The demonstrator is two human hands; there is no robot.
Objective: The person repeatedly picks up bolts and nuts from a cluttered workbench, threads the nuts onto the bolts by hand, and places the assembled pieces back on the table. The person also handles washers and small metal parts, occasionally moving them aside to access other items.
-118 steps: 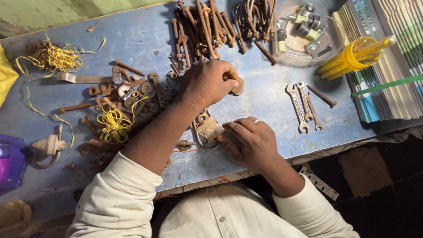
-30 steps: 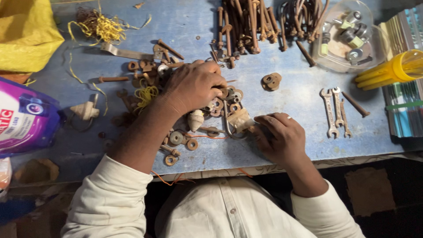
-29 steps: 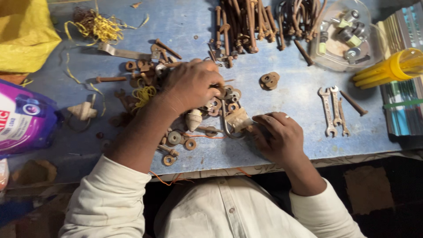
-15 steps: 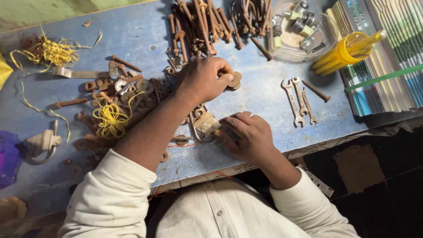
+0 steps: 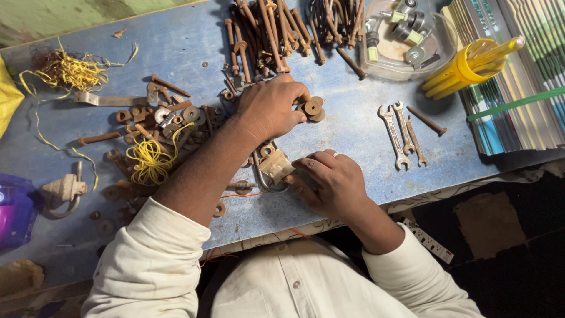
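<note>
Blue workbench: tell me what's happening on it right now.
A person in a pale shirt sits at the blue workbench, sorting rusty hardware. The left hand reaches up to a small stack of rusty washers, fingertips touching them. The right hand rests near the table edge on a padlock with a curved shackle. Rusty bolts are heaped at the top, and small spanners lie to the right.

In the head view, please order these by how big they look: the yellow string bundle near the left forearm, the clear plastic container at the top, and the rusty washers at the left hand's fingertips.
1. clear plastic container
2. yellow string bundle
3. rusty washers, clearly smallest
</note>
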